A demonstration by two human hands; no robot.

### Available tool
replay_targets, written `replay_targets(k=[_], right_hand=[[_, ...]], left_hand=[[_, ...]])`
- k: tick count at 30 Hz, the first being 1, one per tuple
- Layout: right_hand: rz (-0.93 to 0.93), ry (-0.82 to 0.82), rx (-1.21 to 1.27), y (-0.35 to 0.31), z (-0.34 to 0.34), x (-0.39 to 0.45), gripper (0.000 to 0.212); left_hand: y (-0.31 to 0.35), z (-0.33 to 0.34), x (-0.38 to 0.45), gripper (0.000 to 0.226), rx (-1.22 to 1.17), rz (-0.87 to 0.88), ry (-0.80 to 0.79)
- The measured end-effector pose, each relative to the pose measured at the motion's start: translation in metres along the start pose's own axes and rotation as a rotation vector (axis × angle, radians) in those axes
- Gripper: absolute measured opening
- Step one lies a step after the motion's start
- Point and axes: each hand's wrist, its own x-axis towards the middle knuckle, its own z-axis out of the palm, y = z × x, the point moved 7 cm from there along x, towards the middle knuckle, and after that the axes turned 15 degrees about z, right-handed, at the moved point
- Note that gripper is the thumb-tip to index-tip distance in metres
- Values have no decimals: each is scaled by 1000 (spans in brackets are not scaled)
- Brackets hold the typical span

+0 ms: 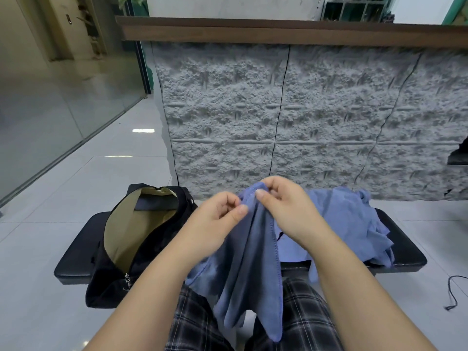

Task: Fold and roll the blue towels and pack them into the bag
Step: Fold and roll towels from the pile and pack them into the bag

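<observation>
At the bottom of the frame, plaid shorts (306, 315) cover the person's knees, and one blue towel (249, 269) hangs down over them from the centre. The left hand (215, 219) and right hand (283, 206) pinch its top hem side by side, fingers (260, 193) curled on the cloth, probably to find the corners and spread it flat for folding; no fold is made yet. Behind it a black padded bench (402, 254) runs across the middle. On its left end the black bag (141, 239) lies unzipped, tan lining showing, mouth turned towards the person so rolls can go straight in. On the right end a heap of towels (354, 224) waits, loose and unfolded. A black cable (453, 292) trails on the pale tiled floor (88, 178) at lower right. Beyond stands a rough grey stone-textured wall (253, 110) topped by a brown wooden ledge (278, 31), with a glass partition (50, 102) at upper left
</observation>
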Motion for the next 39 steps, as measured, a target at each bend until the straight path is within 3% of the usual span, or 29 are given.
replay_targets(k=[4,10,15,18,23,28,32,36,39], right_hand=[[79,172,195,4,-21,10,18],[45,321,336,1,-50,7,21],[67,377,363,9,-75,7,12],[60,425,200,21,-84,9,19],[123,527,-116,42,-104,6,6],[155,555,-274,52,-100,5,7],[180,559,-230,59,-101,7,13],[216,614,-207,66,-107,7,18],[310,518,-310,80,-102,12,22]], left_hand=[[-22,11,-14,40,618,-39,-285],[-66,-19,-34,36,863,-271,-437],[-85,-53,-42,33,913,-342,-374],[-78,-64,-36,12,953,-275,-332],[-61,-95,-33,23,986,-201,15],[-52,-109,-21,23,1127,-191,-1],[-30,-116,-21,22,1218,-179,105],[-26,-125,-21,17,1007,-121,206],[-30,-134,-28,11,798,-176,354]])
